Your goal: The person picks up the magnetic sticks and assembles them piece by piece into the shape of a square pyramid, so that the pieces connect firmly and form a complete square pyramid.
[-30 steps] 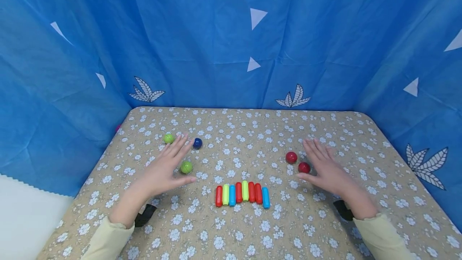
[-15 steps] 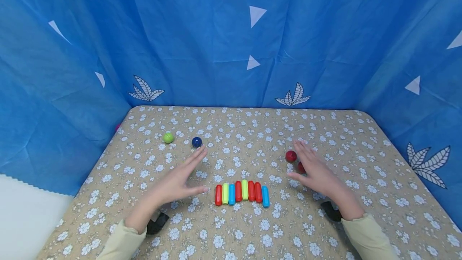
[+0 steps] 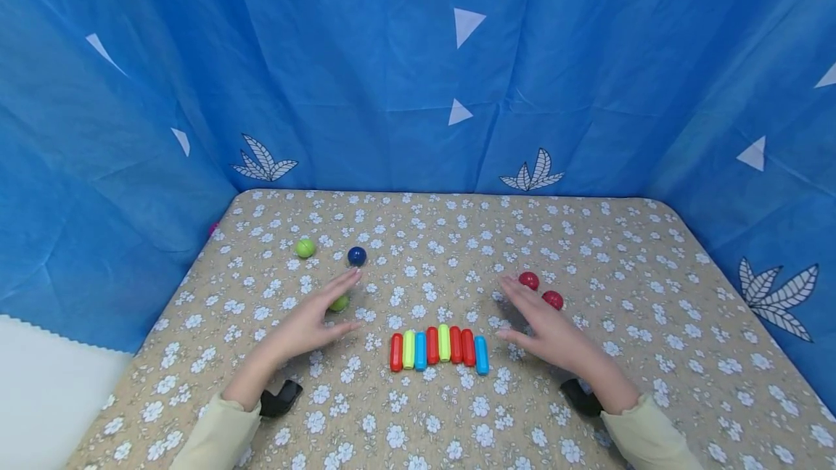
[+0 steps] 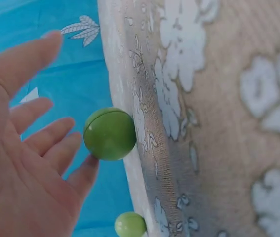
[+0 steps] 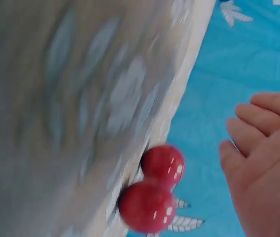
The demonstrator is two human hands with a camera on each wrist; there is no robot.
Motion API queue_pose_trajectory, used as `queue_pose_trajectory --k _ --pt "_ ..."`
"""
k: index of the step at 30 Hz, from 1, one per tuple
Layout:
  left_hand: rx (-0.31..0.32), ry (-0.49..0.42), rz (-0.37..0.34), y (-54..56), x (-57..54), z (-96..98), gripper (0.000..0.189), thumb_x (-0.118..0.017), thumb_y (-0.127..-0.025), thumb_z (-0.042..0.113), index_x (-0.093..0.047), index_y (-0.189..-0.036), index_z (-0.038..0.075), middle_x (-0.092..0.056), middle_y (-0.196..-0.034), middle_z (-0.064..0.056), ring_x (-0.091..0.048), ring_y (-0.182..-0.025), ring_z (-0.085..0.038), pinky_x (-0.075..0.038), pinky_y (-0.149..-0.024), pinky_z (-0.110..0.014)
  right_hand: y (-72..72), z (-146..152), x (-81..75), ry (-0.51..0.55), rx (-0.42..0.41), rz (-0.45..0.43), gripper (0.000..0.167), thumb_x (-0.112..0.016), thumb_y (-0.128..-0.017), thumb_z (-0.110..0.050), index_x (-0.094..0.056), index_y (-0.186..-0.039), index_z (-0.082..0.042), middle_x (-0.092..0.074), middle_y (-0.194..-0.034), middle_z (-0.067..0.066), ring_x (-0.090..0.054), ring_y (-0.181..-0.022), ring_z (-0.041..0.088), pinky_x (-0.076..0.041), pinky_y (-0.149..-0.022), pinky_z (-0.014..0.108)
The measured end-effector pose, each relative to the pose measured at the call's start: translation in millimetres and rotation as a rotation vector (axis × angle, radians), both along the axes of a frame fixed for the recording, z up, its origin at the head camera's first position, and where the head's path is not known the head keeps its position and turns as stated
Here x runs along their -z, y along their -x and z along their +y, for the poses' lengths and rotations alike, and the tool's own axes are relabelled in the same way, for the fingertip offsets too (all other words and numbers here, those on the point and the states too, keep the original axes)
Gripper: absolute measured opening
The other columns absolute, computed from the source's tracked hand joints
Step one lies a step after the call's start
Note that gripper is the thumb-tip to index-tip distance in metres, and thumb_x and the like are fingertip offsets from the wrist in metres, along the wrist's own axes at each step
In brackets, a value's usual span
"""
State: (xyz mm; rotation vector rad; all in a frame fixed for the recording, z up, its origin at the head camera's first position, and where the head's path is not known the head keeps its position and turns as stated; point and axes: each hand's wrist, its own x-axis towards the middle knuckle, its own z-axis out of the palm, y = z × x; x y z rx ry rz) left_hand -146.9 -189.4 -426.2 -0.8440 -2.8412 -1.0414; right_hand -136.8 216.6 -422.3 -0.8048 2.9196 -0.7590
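In the head view my left hand (image 3: pixel 307 325) hovers with fingers extended and thumb apart, holding nothing. A green ball (image 3: pixel 339 303) lies partly hidden behind its fingers; the left wrist view shows this green ball (image 4: pixel 110 134) beyond the fingertips. Farther back lie a dark blue ball (image 3: pixel 356 256) and another green ball (image 3: pixel 305 248). My right hand (image 3: pixel 551 328) also hovers with straight fingers and nothing in it. Two red balls (image 3: pixel 552 300) sit just behind it, close together. Between the hands, several short red, yellow-green and blue faceted sticks (image 3: pixel 444 344) form an uneven row.
A table with a floral cloth (image 3: pixel 431 412) carries everything. Blue curtains (image 3: pixel 392 71) enclose its back and sides. A small pink thing (image 3: pixel 213 229) shows at the left table edge, mostly hidden. Black bands (image 3: pixel 281 398) are on both wrists.
My right hand has moved left, uncovering both red balls. My left hand went right and nearer, covering the closer green ball, then shifted slightly back. Balls and sticks have stayed put.
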Motion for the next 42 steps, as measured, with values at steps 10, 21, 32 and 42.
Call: queue_pose_trajectory --k 10,21,32,42 --pt "-0.015 -0.011 -0.029 4.9 6.1 -11.0 0.073 -0.073 -0.081 0.011 -0.036 -0.144 0.007 -0.025 -0.149 -0.017 -0.028 -0.131 -0.039 -0.027 -0.101 -0.054 -4.0 -7 4.4 0.128 -0.116 -0.230 0.078 -0.071 -0.082 -0.039 -0.034 -0.146 -0.012 -0.035 -0.146 0.008 -0.031 -0.132 0.029 -0.033 -0.099 0.051" --pt "-0.018 -0.020 -0.030 9.0 9.8 -14.9 0.067 -0.073 -0.082 0.009 -0.042 -0.141 0.009 -0.029 -0.147 -0.018 -0.029 -0.130 -0.040 -0.028 -0.100 -0.055 16.5 20 9.9 0.040 0.170 0.142 0.063 -0.071 -0.084 -0.008 -0.041 -0.139 0.000 -0.036 -0.142 0.022 -0.034 -0.127 0.040 -0.035 -0.096 0.054" --pt "0.019 -0.019 0.132 -4.3 -3.2 16.7 0.060 -0.076 -0.079 0.016 -0.052 -0.133 0.006 -0.037 -0.144 -0.012 -0.036 -0.129 -0.032 -0.032 -0.099 -0.051 30.7 27 14.5 0.019 0.176 0.100 0.051 -0.068 -0.083 0.002 -0.051 -0.131 0.002 -0.041 -0.138 0.024 -0.038 -0.124 0.041 -0.038 -0.093 0.054" --pt "0.209 -0.031 -0.164 -15.6 4.7 42.0 0.066 -0.077 -0.078 0.022 -0.049 -0.136 0.008 -0.046 -0.138 -0.008 -0.039 -0.127 -0.023 -0.031 -0.102 -0.041 39.7 23 17.4 0.023 0.251 0.073 0.045 -0.069 -0.081 0.004 -0.056 -0.124 0.002 -0.057 -0.121 0.021 -0.052 -0.111 0.038 -0.042 -0.089 0.052"
